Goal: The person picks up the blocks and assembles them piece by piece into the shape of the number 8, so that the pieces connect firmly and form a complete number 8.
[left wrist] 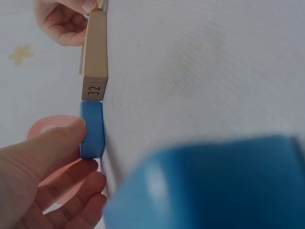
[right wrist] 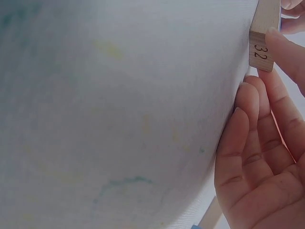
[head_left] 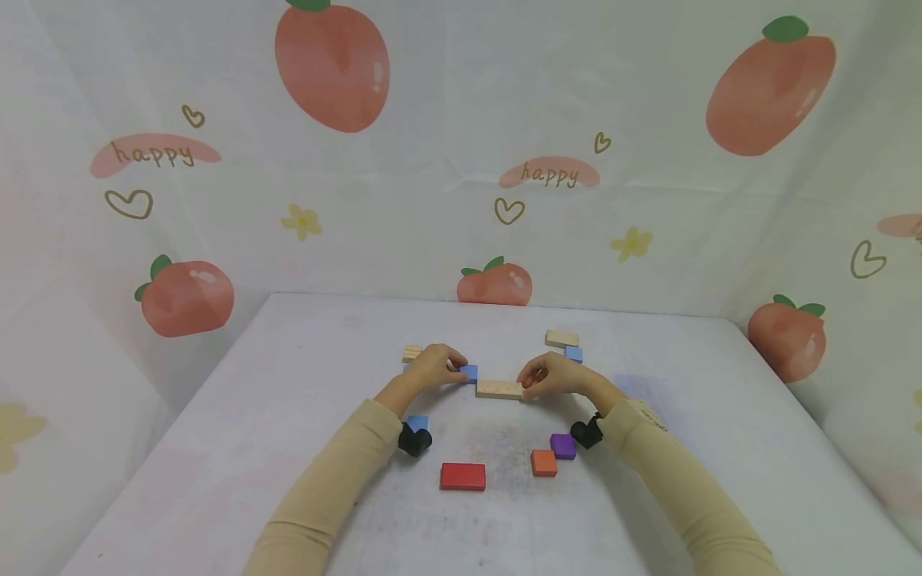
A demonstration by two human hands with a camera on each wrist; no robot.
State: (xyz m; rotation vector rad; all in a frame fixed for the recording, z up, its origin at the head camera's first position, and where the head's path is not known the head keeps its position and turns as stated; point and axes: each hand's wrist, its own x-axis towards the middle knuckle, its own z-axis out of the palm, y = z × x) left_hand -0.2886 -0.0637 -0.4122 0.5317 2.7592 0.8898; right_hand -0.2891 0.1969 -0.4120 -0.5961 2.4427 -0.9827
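Aligning, apparently: your left hand [head_left: 434, 367] pinches a blue cuboid [left wrist: 94, 123], right hand [head_left: 555, 374] a pale wooden bar [head_left: 499, 390]; next, likely, gentle release.

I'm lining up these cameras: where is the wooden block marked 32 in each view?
Head: wooden block marked 32, just right of centre, below mid-height; number unreadable.
Left wrist: upper left, above the pinched blue block.
Right wrist: top right, 32 facing the camera.
Shared landmark: the right hand, at the block's end.

Blurred blue shape [left wrist: 209, 186], probably a block, wooden block [right wrist: 261, 24] cropped
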